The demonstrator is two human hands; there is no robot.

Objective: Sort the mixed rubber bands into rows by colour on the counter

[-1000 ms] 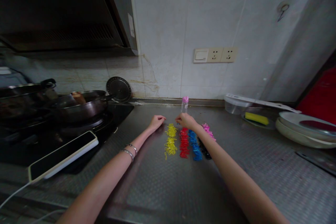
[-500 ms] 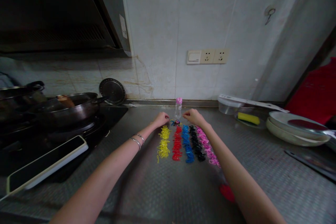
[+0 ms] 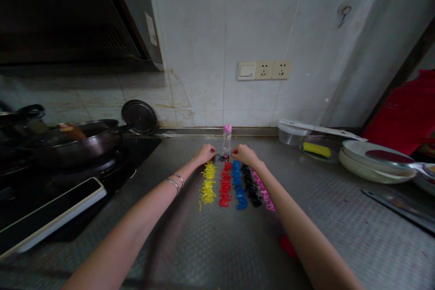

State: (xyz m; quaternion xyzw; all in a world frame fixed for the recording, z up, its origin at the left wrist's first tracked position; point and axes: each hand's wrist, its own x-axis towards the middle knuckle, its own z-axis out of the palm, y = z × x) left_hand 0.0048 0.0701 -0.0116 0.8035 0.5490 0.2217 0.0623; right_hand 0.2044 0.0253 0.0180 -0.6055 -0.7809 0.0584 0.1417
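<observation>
A small mixed heap of coloured rubber bands (image 3: 224,157) lies on the metal counter between my two hands. My left hand (image 3: 205,153) is at the heap's left edge, fingers pinched together. From the right, my right hand (image 3: 244,154) reaches to the heap with its fingertips closed too. What either pinch holds is too small to make out. Toward me run sorted rows of bands: yellow (image 3: 208,183), red (image 3: 225,185), blue (image 3: 239,186), black (image 3: 251,186) and pink (image 3: 267,195), the last partly covered by my right forearm. Behind the heap stands a clear bottle (image 3: 227,140) with a pink cap.
At left, a pan (image 3: 78,142) sits on the black stove, with a phone-like device (image 3: 57,217) nearer me. To the right are a plastic tub (image 3: 292,135), a yellow sponge (image 3: 316,150), stacked dishes (image 3: 374,165) and a knife (image 3: 397,208). A red object (image 3: 288,245) lies by my right forearm.
The view has shifted a little to the right. My right hand has come slightly closer to the mixed heap and my left hand. The left hand stays beside the heap.
</observation>
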